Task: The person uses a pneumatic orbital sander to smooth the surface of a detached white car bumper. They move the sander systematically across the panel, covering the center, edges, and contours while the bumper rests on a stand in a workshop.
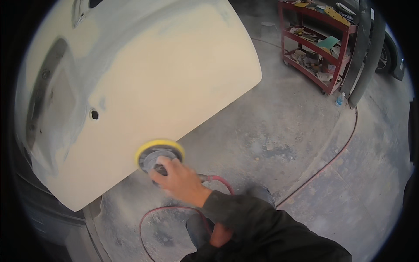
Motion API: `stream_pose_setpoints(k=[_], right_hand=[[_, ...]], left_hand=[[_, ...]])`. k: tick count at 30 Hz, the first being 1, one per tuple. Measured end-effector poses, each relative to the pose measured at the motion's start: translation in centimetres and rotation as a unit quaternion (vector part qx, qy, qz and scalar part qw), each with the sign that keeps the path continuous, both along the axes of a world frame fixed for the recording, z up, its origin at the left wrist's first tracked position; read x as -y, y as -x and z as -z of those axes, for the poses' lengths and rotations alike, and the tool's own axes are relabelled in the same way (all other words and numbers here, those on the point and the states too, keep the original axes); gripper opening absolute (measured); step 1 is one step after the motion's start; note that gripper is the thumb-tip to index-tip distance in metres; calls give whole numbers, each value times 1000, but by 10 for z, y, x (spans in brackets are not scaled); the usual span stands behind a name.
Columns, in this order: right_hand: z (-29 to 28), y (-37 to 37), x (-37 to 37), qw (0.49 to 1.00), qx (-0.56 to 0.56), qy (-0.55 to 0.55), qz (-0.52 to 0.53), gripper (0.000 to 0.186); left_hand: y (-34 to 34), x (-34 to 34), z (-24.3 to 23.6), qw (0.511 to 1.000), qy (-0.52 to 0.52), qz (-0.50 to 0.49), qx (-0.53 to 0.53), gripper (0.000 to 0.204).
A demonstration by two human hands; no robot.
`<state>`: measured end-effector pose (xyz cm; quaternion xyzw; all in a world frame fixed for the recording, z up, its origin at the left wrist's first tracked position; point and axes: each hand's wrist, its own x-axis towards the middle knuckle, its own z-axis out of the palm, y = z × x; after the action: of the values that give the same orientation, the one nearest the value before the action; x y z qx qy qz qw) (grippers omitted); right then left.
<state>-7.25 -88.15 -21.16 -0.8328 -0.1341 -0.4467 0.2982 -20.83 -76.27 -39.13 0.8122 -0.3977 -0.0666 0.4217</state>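
Observation:
A cream primed car body panel (183, 65), with grey patches and a small hole, fills the upper left. My right hand (176, 179) grips a round pneumatic sander (166, 147) with a yellow-edged pad, which sits on the panel's lower edge. A red air hose (222, 181) runs from the sander's fitting down behind my sleeve. My left hand (221, 236) shows only as a patch of skin beneath my right forearm, near my dark-clothed leg; its fingers are hidden.
A red cart (314, 27) loaded with supplies stands upper right, beside dark upright pieces (369, 48), a vehicle wheel and a small bottle (339, 99). Red hose lies across the dusty concrete floor (283, 131). A dark vehicle part sits lower left.

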Motion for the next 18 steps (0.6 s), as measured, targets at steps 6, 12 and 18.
stream_pose_setpoints(k=[6, 12, 18], right_hand=[[9, 8, 141, 959, -16, -232, 165, 46], [14, 12, 170, 953, 0, -235, 193, 53], [0, 9, 90, 996, -30, -60, 56, 72]], left_hand=[[9, 49, -69, 932, -142, -37, -332, 42], [9, 63, -57, 935, -125, -35, -330, 39], [11, 46, -26, 967, -143, -5, -210, 36]])
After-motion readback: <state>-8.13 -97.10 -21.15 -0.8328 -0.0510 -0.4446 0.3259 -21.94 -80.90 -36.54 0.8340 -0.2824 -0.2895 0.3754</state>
